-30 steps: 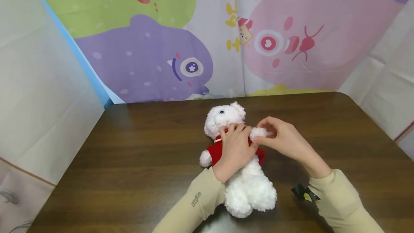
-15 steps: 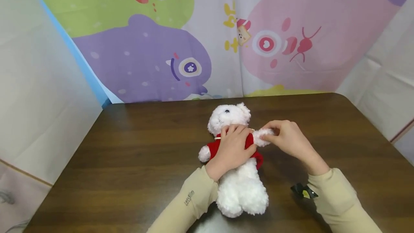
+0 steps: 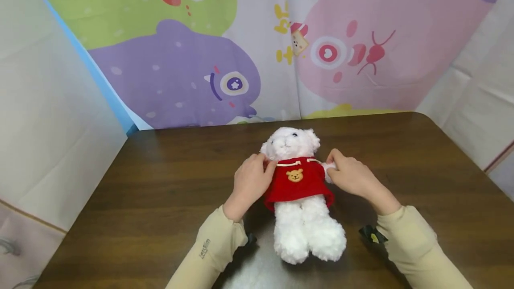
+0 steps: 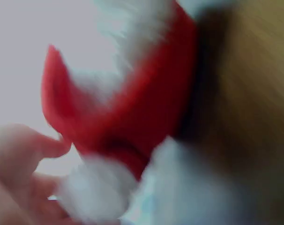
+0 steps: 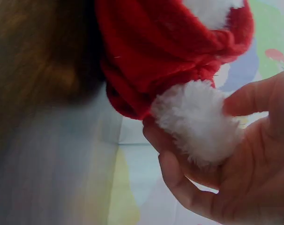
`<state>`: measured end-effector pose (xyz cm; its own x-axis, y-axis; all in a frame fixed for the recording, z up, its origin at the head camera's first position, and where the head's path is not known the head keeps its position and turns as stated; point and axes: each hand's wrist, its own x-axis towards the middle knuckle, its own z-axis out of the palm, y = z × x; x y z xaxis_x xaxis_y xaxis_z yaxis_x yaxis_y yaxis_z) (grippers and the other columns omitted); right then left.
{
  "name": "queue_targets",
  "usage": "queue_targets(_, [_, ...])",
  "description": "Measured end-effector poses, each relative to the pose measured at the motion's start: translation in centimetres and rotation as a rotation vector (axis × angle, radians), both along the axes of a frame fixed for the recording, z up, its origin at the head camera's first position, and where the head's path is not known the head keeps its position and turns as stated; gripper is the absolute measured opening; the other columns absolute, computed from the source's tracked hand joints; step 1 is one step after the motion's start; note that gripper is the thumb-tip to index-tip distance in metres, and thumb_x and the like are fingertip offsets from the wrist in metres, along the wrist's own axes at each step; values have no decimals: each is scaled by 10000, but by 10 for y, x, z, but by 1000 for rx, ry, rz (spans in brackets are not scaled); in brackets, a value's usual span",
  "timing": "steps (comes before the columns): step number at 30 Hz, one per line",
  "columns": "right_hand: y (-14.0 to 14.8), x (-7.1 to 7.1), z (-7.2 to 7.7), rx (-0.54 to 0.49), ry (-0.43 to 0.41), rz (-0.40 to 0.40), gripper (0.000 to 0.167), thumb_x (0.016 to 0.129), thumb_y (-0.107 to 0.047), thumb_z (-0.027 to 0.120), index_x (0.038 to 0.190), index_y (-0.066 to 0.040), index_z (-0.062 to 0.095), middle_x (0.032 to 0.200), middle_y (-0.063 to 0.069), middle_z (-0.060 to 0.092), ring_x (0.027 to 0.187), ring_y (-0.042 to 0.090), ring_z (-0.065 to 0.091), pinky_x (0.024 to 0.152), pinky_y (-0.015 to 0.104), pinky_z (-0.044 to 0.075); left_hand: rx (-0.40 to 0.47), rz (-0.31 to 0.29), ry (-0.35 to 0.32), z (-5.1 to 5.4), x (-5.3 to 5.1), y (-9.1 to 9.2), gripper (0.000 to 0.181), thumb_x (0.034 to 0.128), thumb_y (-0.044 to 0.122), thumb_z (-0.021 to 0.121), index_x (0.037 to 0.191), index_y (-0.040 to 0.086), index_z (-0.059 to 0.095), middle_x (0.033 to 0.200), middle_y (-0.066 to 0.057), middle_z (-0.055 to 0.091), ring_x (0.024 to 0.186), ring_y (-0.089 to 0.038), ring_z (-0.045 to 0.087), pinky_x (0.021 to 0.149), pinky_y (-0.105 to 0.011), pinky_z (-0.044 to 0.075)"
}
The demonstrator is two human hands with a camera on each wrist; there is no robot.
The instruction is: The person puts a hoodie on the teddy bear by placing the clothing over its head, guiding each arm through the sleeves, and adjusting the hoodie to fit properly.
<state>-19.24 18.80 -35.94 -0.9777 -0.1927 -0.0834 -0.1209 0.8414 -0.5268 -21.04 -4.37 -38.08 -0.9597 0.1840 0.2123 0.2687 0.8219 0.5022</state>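
A white teddy bear (image 3: 291, 144) lies on its back on the table, head toward the far edge. It wears a red top (image 3: 297, 193) with a small bear-face patch and white cord at the neck. My left hand (image 3: 250, 179) is at the bear's arm on the left side, its thumb by the red sleeve and fingers around the fluffy paw (image 4: 99, 187), as the blurred left wrist view shows. My right hand (image 3: 353, 175) holds the other paw (image 5: 198, 122) between thumb and curled fingers.
The dark brown wooden table (image 3: 172, 200) spreads around the bear. A printed cartoon curtain (image 3: 176, 75) hangs behind its far edge. Pale panels (image 3: 60, 115) stand at the sides. Dark wrist straps (image 3: 372, 234) show under the sleeves.
My left hand has moved off the bear's chest to its left-side arm, baring the front of the red top. The bear has turned more face-up. My right hand stays at the other paw.
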Motion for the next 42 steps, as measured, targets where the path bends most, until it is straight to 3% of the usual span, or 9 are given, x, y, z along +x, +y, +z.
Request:
queue_targets(2, [0,-2,-5,-29,-45,-11,286,893,-287,468,1034,-42,427,737,60,545,598,172,477,519,288,395,57,-76,-193,-10,-3,-9,273,910,360,493,859,109,588,732,-23,574,630,-145,523,546,-260,449])
queue_targets(5, [2,-5,-15,-135,-122,-7,485,883,-442,507,1089,-16,401,902,136,600,672,162,552,575,297,472,303,-186,-497,-21,-8,-16,322,924,373,472,999,73,563,837,-61,608,656,-148,558,611,-279,511])
queue_targets(8, [7,-8,-25,-251,-181,3,660,846,-483,557,1227,24,374,1142,226,549,787,179,609,654,317,531,550,-228,-654,-27,-12,-15,399,881,336,565,1142,39,508,1031,-108,604,752,-169,614,695,-328,540])
queue_targets(13, [11,-10,-35,-392,-230,38,694,836,-419,602,1288,64,390,1245,242,495,972,249,568,731,343,536,621,-167,-619,-27,-15,-9,513,769,322,702,1177,76,509,1142,-92,567,899,-185,590,747,-323,525])
queue_targets(18, [6,-12,-35,-486,-214,51,604,855,-356,601,1266,57,441,1180,213,554,915,224,564,699,317,528,608,-41,-552,-24,-14,-8,486,752,315,718,1150,84,561,1127,-77,590,928,-200,578,757,-328,523])
queue_targets(25, [5,-23,-38,-523,-186,37,482,894,-233,559,1256,69,458,1190,239,538,966,244,549,758,324,523,608,-6,-527,-29,-26,-11,462,774,301,698,1143,51,579,1109,-82,620,937,-206,584,787,-338,515])
queue_targets(30, [6,-28,-40,-552,-245,25,509,900,-277,537,1270,58,439,1202,227,530,981,230,539,782,320,508,615,-57,-570,-28,-29,-19,497,781,350,678,1166,63,550,1112,-78,618,905,-186,608,769,-338,520])
queue_targets(38, [-2,-26,-39,-508,-306,-7,609,875,-393,533,1301,24,408,1254,205,497,1097,283,475,879,432,455,745,-180,-795,-26,-23,-32,605,787,358,651,1277,90,420,1196,-92,555,941,-226,604,735,-419,525])
queue_targets(42, [-10,-26,-42,-524,-306,-37,745,785,-419,654,1322,7,361,1277,199,467,1086,292,486,828,395,498,775,-188,-748,-25,-20,-25,630,753,299,695,1258,76,391,1205,-92,522,1004,-228,555,751,-390,522])
